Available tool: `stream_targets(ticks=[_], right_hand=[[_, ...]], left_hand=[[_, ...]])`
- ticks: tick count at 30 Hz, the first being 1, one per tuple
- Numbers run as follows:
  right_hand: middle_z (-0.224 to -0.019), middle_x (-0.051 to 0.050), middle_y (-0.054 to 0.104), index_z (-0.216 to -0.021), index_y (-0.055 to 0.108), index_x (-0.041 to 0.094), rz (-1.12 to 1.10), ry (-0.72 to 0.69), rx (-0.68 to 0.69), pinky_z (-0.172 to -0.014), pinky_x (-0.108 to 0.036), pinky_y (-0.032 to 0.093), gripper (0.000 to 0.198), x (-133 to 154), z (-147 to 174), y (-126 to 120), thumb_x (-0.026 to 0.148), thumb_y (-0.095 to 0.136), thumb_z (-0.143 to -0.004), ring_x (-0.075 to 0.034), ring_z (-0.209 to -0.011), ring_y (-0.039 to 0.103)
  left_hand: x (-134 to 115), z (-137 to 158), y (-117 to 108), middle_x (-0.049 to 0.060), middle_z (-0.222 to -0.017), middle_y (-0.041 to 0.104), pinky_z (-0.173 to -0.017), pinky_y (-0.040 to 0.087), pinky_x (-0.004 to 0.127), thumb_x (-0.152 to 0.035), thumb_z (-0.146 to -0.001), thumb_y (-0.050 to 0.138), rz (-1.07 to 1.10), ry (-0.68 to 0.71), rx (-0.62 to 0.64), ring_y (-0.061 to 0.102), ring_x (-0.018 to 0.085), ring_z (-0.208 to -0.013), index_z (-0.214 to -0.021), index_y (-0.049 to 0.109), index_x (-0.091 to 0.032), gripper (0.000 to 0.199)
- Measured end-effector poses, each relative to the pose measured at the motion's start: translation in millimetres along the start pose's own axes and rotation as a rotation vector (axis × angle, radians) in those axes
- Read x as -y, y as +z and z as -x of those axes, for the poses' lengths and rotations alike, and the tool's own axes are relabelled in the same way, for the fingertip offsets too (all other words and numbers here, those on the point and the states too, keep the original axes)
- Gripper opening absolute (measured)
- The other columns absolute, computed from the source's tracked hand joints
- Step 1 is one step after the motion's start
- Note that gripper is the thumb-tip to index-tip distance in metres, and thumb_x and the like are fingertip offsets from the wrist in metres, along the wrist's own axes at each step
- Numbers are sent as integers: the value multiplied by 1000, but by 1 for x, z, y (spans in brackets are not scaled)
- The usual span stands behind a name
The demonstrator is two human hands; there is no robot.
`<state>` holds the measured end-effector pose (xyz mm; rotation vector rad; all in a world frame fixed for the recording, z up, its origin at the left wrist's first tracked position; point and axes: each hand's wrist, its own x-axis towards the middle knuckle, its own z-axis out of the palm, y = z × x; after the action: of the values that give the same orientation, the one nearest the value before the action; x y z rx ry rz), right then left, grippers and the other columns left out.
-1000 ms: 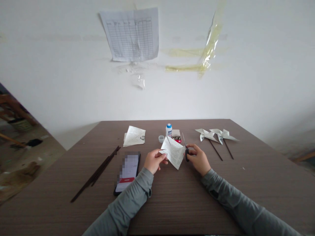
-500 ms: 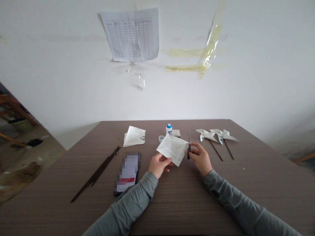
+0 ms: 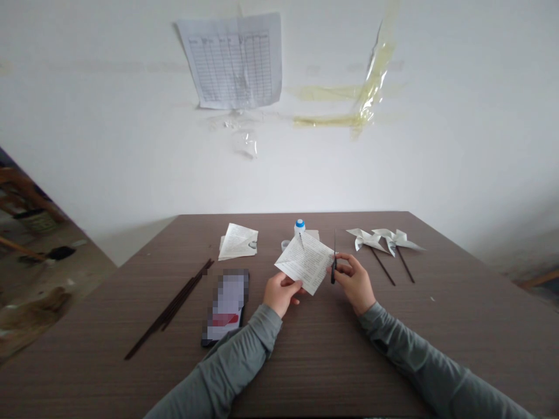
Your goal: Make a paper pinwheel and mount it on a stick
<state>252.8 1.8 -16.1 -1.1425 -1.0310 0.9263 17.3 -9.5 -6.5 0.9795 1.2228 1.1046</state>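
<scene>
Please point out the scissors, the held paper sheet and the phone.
Scissors (image 3: 334, 269): head view, on the dark handle.
Held paper sheet (image 3: 306, 263): head view, on its printed face.
Phone (image 3: 227, 305): head view, on its screen.

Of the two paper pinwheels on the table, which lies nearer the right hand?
The left pinwheel: its stick ends closer to the right hand; the other pinwheel lies farther right.

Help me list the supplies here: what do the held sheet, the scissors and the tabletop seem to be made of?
Sheet: thin, matte paper, perhaps newsprint, judging by the dense print and crisp edges.
Scissors: likely metal above, where they are thin and grey; the black lower part could be plastic.
Tabletop: brown, low sheen, with streaky grain; wood or laminate, I can't tell.
</scene>
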Motion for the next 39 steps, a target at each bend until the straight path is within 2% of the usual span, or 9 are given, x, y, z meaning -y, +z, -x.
stream_targets(ticks=[6, 11, 21, 30, 35, 39], right_hand=[[-72, 1, 79, -109, 78, 28, 63, -54, 22, -72, -41, 59, 84, -3, -1, 0, 85, 117, -62, -25, -70, 72], [-75, -1, 82, -109, 81, 28, 114, -51, 40, -75, -42, 61, 79, -4, -1, -3, 86, 113, -67, -27, -74, 76], [-74, -1, 85, -109, 85, 28, 176, -22, 114, -78, -44, 64, 67, -6, 6, -6, 83, 102, -76, -27, -73, 77], [-80, -7, 91, -108, 90, 27, 173, 10, 272, -75, -44, 69, 54, 7, 16, -6, 73, 99, -81, -30, -75, 84], [-80, -7, 91, -107, 91, 26, 176, 36, 364, -72, -41, 67, 49, 9, 19, -6, 67, 101, -81, -29, -73, 83], [-75, -4, 89, -106, 92, 25, 203, 74, 463, -73, -40, 64, 47, 9, 20, -6, 63, 101, -80, -27, -70, 81]], left_hand=[[-13, 6, 4, 7, -89, 95, -47, 60, 18, -2, -83, 106, 14, -5, -53, 94, 25, -81, -92, 89, -18, 25], [-21, 7, 3, 6, -87, 93, -52, 65, 20, 0, -80, 110, 79, 3, -97, 93, 24, -77, -89, 87, -17, 31], [-16, -7, -15, 7, -96, 96, -64, 73, 23, -7, -84, 112, 149, 69, -157, 96, 24, -88, -97, 88, -18, 29], [-16, -11, -19, 7, -97, 95, -74, 79, 30, -9, -86, 110, 176, 119, -205, 99, 29, -95, -98, 86, -19, 28], [-16, -12, -19, 5, -95, 94, -72, 76, 26, -6, -93, 103, 196, 138, -215, 98, 26, -92, -98, 83, -18, 23], [-17, -12, -21, 6, -97, 95, -72, 76, 25, -8, -92, 104, 203, 145, -216, 99, 26, -94, -96, 81, -19, 26]])
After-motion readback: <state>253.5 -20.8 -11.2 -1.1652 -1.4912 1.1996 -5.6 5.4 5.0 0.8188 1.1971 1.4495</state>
